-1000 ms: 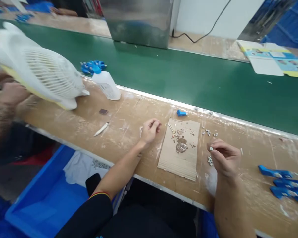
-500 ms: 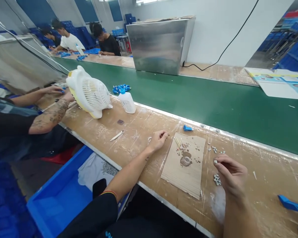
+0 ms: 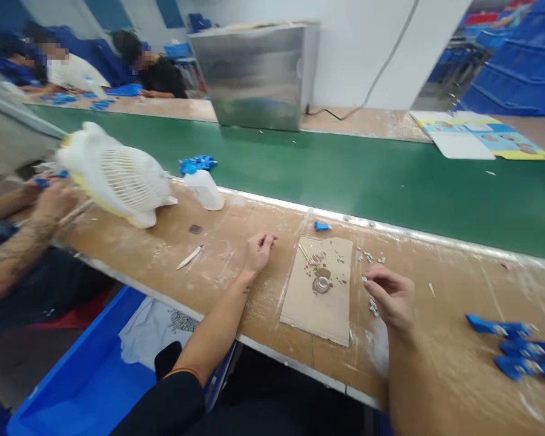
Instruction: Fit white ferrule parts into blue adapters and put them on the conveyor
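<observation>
My right hand (image 3: 393,297) pinches a small pale grey piece (image 3: 364,279) between thumb and forefinger, above the table's right part. Just below it lies a little pile of similar grey pieces (image 3: 373,307); several more grey pieces (image 3: 367,256) lie behind. My left hand (image 3: 260,251) hovers over the table with fingers curled and pinched; whatever they hold is too small to make out. Between the hands lies a cardboard sheet (image 3: 315,312) with dark wet spots, a small round dish (image 3: 321,284) and several thin sticks (image 3: 305,254). A blue part (image 3: 321,226) sits behind it.
To the left stand a white fan (image 3: 127,178), a white bottle (image 3: 206,191) and a pen-like tool (image 3: 189,257). Blue parts (image 3: 520,351) lie at the right. A green belt (image 3: 272,157) runs behind the table. A co-worker's arm (image 3: 31,233) is at far left; a blue bin (image 3: 86,369) stands below.
The view has swung to the right, so everything sits further left and more blue parts show. Both hands keep their pinched shape; the right still holds the grey piece.
</observation>
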### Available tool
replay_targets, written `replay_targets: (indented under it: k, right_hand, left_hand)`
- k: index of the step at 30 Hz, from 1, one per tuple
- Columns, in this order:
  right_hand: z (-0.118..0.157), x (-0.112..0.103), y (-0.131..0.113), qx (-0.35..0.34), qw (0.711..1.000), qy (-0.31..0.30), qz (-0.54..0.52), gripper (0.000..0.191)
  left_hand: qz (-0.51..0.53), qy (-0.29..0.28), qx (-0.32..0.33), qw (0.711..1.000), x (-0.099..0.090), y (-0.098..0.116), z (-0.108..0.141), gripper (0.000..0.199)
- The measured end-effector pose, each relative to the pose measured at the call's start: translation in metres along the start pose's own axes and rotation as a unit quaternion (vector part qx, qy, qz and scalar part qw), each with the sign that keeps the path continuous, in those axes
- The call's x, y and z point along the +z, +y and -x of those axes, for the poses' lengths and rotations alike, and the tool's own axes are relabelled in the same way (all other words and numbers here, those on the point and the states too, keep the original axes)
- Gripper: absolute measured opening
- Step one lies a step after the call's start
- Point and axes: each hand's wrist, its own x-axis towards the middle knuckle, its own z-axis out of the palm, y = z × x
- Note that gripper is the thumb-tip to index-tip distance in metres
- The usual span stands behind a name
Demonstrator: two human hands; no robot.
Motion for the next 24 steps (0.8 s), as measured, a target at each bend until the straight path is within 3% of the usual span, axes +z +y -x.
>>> replay_targets:
  k: [5,11,16,18,21,24]
  right_hand:
    - [-0.003,0.005,0.000,0.044,0.998,0.029,-0.028,0.032]
    - [-0.005,0.009,0.003,0.083,0.991,0.048,-0.092,0.038]
    - [-0.003,0.009,0.000,0.080,0.987,0.048,-0.128,0.041]
    - [0.000,0.008,-0.003,0.070,0.987,0.046,-0.136,0.037]
    - [0.003,0.006,-0.004,0.036,0.989,0.039,-0.139,0.028]
    - [0.003,0.004,-0.004,0.008,0.990,0.016,-0.143,0.021]
  left_hand:
    - [0.005,-0.001,-0.012,1.000,0.000,-0.006,-0.002,0.024]
    - [0.004,-0.007,0.010,1.000,-0.001,-0.013,-0.003,0.025]
    - [-0.074,-0.037,0.058,0.995,-0.006,-0.013,-0.010,0.027]
    - [-0.130,-0.073,0.074,0.986,-0.007,-0.008,-0.025,0.025]
    - [-0.229,-0.137,0.081,0.960,-0.006,-0.001,-0.069,0.019]
    - [-0.331,-0.132,0.052,0.933,-0.006,0.003,-0.128,0.017]
